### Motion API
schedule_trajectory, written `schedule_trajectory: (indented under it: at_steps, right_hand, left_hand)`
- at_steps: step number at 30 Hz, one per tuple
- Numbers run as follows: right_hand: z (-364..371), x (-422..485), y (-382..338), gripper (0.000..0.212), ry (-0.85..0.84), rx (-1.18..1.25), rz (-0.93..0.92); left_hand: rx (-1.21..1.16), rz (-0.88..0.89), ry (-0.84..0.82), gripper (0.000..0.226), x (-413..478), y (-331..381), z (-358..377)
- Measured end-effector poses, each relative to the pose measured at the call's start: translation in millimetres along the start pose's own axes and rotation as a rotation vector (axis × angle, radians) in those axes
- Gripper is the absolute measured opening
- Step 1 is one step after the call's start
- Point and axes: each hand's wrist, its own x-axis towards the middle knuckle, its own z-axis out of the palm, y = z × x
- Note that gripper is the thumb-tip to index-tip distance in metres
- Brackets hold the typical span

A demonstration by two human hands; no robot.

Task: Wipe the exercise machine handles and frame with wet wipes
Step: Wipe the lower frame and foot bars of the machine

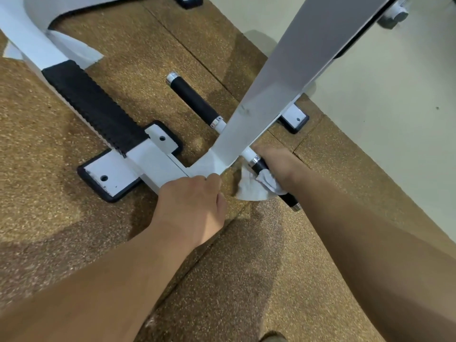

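Note:
A white machine frame (276, 77) slants up from the floor to the upper right. Two black handles stick out from its lower end: the far handle (195, 101) bare, the near handle (288, 197) mostly covered. My right hand (278, 166) grips the near handle with a white wet wipe (254, 187) wrapped round it; part of the wipe hangs loose to the left. My left hand (192, 206) holds the lower edge of the white frame, fingers curled over it and hidden underneath.
A white base bar with a black ribbed tread (93, 107) runs from the upper left to bolted foot plates (111, 176). Brown speckled rubber floor tiles (246, 280) lie below. A pale wall (385, 119) stands on the right, with a bolt (394, 16) at the top.

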Motion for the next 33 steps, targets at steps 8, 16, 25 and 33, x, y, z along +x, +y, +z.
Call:
schedule_trajectory:
  at_steps: [8,16,25,33]
  right_hand:
    - [-12,7,-14,0.051,-0.472,-0.113,0.266]
    - [-9,9,-11,0.047,-0.563,-0.085,0.317]
    - [38,-30,28,0.067,0.561,-0.702,-0.395]
    - [12,-30,28,0.055,0.168,-0.639,-0.368]
  left_hand:
    - [-0.008,0.001,-0.004,0.024,0,1,0]
    - [-0.004,-0.002,-0.030,0.023,1,2,-2]
    - [0.031,0.003,-0.006,0.023,-1,3,-4]
    - [0.034,0.001,0.018,0.024,-1,2,-3]
